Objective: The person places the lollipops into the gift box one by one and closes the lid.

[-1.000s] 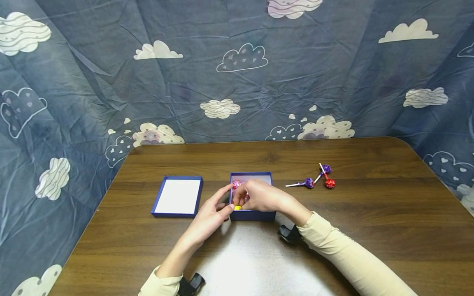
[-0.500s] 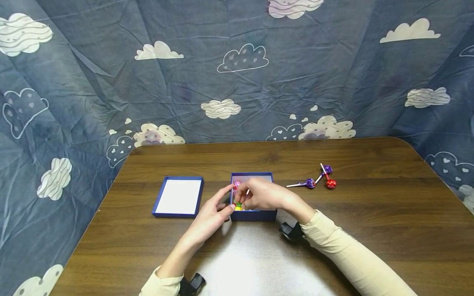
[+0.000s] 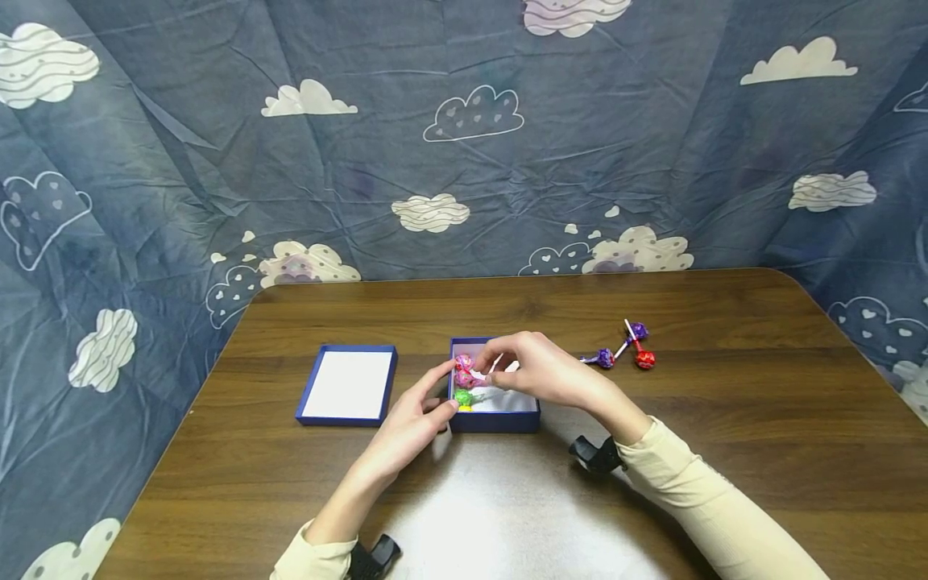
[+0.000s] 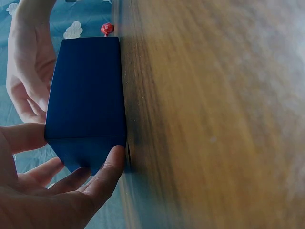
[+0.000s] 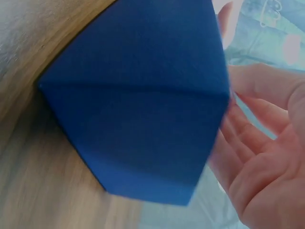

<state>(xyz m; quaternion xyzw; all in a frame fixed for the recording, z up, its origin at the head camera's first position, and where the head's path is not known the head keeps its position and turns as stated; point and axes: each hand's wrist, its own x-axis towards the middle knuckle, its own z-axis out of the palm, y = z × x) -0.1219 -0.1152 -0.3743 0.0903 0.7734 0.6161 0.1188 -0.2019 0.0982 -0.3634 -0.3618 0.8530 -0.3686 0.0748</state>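
Observation:
An open blue box point(image 3: 500, 422) with a white inside stands in the middle of the table. My left hand point(image 3: 409, 427) holds its left end, thumb near the front corner and fingers along the side; the left wrist view shows the digits against the box wall point(image 4: 86, 90). Inside, along the left wall, lie pink lollipops point(image 3: 464, 377), a green lollipop point(image 3: 462, 398) and a partly hidden yellow one point(image 3: 465, 408). Over the box, my right hand point(image 3: 544, 372) has loosely bent fingers beside the pink lollipops, a small gap showing between finger and thumb. The box wall point(image 5: 138, 129) hides its fingertips in the right wrist view.
A blue lid point(image 3: 346, 385), white inside up, lies left of the box. Right of it are two purple lollipops, one nearer point(image 3: 605, 358) and one farther point(image 3: 638, 330), and a red lollipop point(image 3: 644, 359). A cloud-patterned cloth point(image 3: 478, 177) hangs behind the table.
My right hand has moved up and to the right, from the green and yellow lollipops toward the pink ones, uncovering the green lollipop. The left hand and box have stayed put.

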